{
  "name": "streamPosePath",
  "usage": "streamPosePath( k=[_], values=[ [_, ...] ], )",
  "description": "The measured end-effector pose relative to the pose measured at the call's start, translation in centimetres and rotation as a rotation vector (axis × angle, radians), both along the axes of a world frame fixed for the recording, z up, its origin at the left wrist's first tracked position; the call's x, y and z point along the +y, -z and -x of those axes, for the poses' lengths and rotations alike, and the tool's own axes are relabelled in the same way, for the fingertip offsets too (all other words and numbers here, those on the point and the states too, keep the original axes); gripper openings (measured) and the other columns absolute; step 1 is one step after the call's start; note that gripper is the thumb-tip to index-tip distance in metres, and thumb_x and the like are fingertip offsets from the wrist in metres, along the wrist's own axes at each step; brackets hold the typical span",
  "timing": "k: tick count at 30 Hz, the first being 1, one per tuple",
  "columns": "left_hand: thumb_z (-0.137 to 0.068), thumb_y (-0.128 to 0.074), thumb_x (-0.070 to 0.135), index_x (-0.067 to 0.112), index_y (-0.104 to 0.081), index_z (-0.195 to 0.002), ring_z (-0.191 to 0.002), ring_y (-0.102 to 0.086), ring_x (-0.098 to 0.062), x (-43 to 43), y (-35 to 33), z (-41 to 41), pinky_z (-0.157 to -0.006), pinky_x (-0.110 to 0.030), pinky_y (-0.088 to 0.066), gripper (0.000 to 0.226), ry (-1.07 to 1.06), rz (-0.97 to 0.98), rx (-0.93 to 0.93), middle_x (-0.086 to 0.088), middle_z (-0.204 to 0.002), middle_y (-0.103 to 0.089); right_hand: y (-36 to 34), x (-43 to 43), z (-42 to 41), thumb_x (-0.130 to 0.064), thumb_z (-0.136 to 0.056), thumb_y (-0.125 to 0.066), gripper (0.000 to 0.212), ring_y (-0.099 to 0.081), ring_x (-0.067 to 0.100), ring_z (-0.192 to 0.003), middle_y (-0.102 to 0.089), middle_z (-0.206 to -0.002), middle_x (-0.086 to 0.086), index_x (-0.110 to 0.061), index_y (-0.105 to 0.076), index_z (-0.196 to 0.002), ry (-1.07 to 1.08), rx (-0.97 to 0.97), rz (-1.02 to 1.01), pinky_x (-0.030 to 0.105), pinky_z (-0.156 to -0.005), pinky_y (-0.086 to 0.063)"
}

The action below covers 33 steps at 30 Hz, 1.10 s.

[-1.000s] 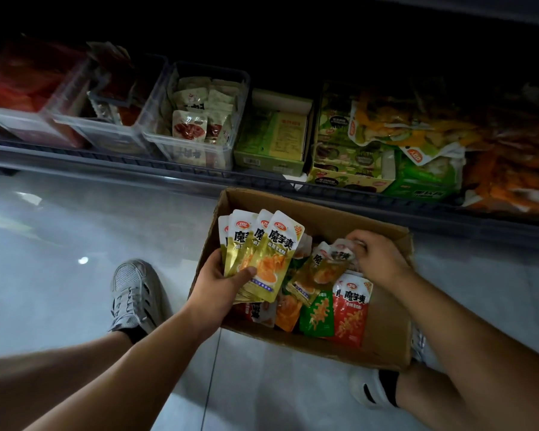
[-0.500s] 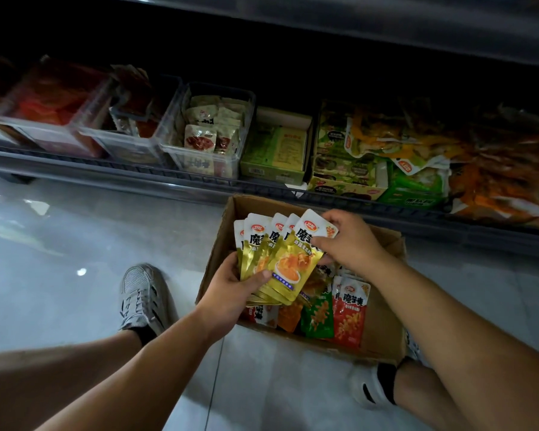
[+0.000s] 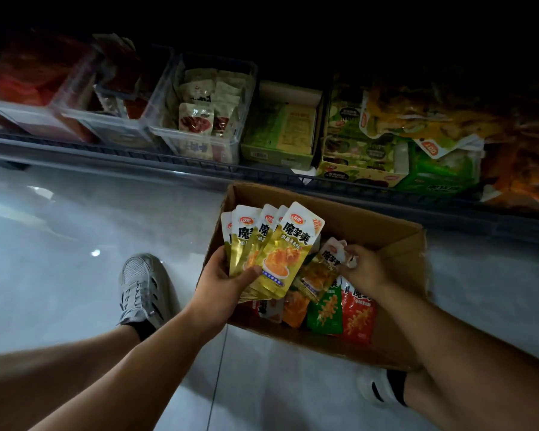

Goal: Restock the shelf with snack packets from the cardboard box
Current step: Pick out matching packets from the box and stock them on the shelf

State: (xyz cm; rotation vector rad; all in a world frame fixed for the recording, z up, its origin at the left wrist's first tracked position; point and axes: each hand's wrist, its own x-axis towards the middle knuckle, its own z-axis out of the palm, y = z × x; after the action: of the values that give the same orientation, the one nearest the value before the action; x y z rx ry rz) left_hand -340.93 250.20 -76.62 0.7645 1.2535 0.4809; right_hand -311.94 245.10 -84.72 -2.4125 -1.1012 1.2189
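A cardboard box (image 3: 395, 241) stands open on the floor below the low shelf (image 3: 168, 158). My left hand (image 3: 227, 284) grips a fanned stack of several gold snack packets (image 3: 280, 253) above the box's left side. My right hand (image 3: 364, 272) is down inside the box and pinches the white top of another gold packet (image 3: 327, 265). Orange, green and red packets (image 3: 327, 309) lie loose in the box bottom.
The shelf holds clear plastic bins (image 3: 199, 119) of small packets, green cartons (image 3: 280, 132) and large bags (image 3: 433, 129) at the right. My shoes (image 3: 140, 287) stand on the glossy grey floor on either side of the box.
My right hand left the top of the stack in my left hand and dropped back into the box, where it took hold of another gold packet. The stack stays held.
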Motion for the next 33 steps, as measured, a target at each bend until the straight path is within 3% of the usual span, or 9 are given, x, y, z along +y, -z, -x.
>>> streamPosePath(
  k=[3, 5, 8, 16, 19, 21, 26, 29, 33],
  values=[
    [-0.091, -0.070, 0.006, 0.015, -0.053, -0.131, -0.103, -0.075, -0.033, 0.1, 0.5, 0.1, -0.089, -0.053, -0.060, 0.045, -0.002, 0.013, -0.013, -0.011, -0.118, -0.075, 1.2, 0.3, 0.5, -0.042, -0.082, -0.076, 0.069, -0.045, 0.031, -0.129, -0.057, -0.137, 0.008, -0.022, -0.050, -0.142, -0.117, -0.153, 0.011, 0.038, -0.108, -0.039],
    [-0.091, -0.070, 0.006, 0.014, -0.052, -0.132, -0.104, -0.074, -0.033, 0.1, 0.8, 0.1, -0.088, -0.053, -0.060, 0.046, 0.002, 0.013, -0.020, -0.012, -0.119, -0.074, 2.2, 0.5, 0.5, -0.061, -0.073, -0.070, 0.073, -0.048, 0.028, -0.125, -0.060, -0.132, 0.002, -0.033, -0.049, -0.137, -0.189, -0.232, 0.031, 0.044, -0.106, -0.040],
    [-0.091, -0.071, 0.006, 0.014, -0.052, -0.132, -0.104, -0.075, -0.033, 0.2, 1.1, 0.1, -0.087, -0.051, -0.061, 0.046, 0.007, 0.010, -0.022, -0.011, -0.120, -0.074, 2.0, 1.0, 1.0, -0.045, -0.078, -0.078, 0.067, -0.050, 0.029, -0.122, -0.056, -0.128, 0.004, -0.032, -0.049, -0.137, -0.240, -0.293, 0.031, 0.042, -0.101, -0.044],
    [-0.090, -0.071, 0.007, 0.017, -0.052, -0.131, -0.102, -0.076, -0.030, 0.4, 0.8, -0.1, -0.081, -0.044, -0.063, 0.047, 0.004, 0.012, -0.037, -0.007, -0.115, -0.076, 0.9, 0.5, 0.1, -0.013, -0.087, -0.076, 0.044, -0.062, 0.029, -0.110, -0.056, -0.127, 0.008, -0.019, -0.062, -0.128, 0.006, -0.130, -0.105, 0.044, -0.089, -0.056],
    [-0.089, -0.073, 0.009, 0.020, -0.054, -0.129, -0.101, -0.076, -0.029, 0.3, 0.4, -0.1, -0.082, -0.046, -0.062, 0.046, 0.002, 0.015, -0.029, -0.005, -0.114, -0.077, -0.3, 0.2, -0.6, -0.013, -0.093, -0.068, 0.030, -0.065, 0.023, -0.098, -0.065, -0.121, 0.008, -0.020, -0.064, -0.122, 0.060, -0.048, -0.141, 0.034, -0.073, -0.056],
    [-0.090, -0.073, 0.009, 0.021, -0.054, -0.128, -0.101, -0.076, -0.027, 0.1, 0.2, 0.0, -0.085, -0.048, -0.062, 0.045, -0.002, 0.006, -0.020, -0.005, -0.115, -0.076, -1.1, 0.2, -0.9, -0.018, -0.096, -0.065, 0.025, -0.065, 0.020, -0.096, -0.067, -0.118, 0.005, -0.023, -0.064, -0.121, 0.040, -0.031, -0.154, 0.032, -0.072, -0.053],
    [-0.090, -0.074, 0.010, 0.023, -0.056, -0.126, -0.100, -0.076, -0.029, -0.1, -0.3, 0.1, -0.091, -0.055, -0.059, 0.043, -0.019, 0.001, 0.000, -0.005, -0.113, -0.077, -3.9, 0.3, -0.9, -0.032, -0.101, -0.055, 0.007, -0.061, 0.007, -0.075, -0.066, -0.094, -0.005, -0.034, -0.059, -0.096, -0.124, -0.151, -0.178, 0.027, -0.056, -0.044],
    [-0.090, -0.074, 0.010, 0.023, -0.057, -0.125, -0.100, -0.076, -0.028, -0.1, -0.7, 0.0, -0.093, -0.056, -0.059, 0.041, -0.015, -0.021, 0.019, -0.005, -0.113, -0.077, -6.9, 1.0, -0.7, -0.031, -0.102, -0.052, 0.011, -0.063, 0.013, -0.077, -0.067, -0.086, -0.004, -0.032, -0.056, -0.092, -0.197, -0.118, -0.218, 0.036, -0.065, -0.052],
    [-0.090, -0.075, 0.011, 0.022, -0.058, -0.125, -0.101, -0.076, -0.026, -0.3, -1.6, -0.2, -0.095, -0.056, -0.058, 0.040, -0.022, -0.057, 0.017, -0.002, -0.111, -0.078, -12.7, 2.7, -1.2, -0.024, -0.102, -0.054, 0.008, -0.066, 0.017, -0.087, -0.066, -0.096, -0.004, -0.029, -0.060, -0.099, -0.268, -0.055, -0.243, 0.042, -0.072, -0.057]
  ],
)
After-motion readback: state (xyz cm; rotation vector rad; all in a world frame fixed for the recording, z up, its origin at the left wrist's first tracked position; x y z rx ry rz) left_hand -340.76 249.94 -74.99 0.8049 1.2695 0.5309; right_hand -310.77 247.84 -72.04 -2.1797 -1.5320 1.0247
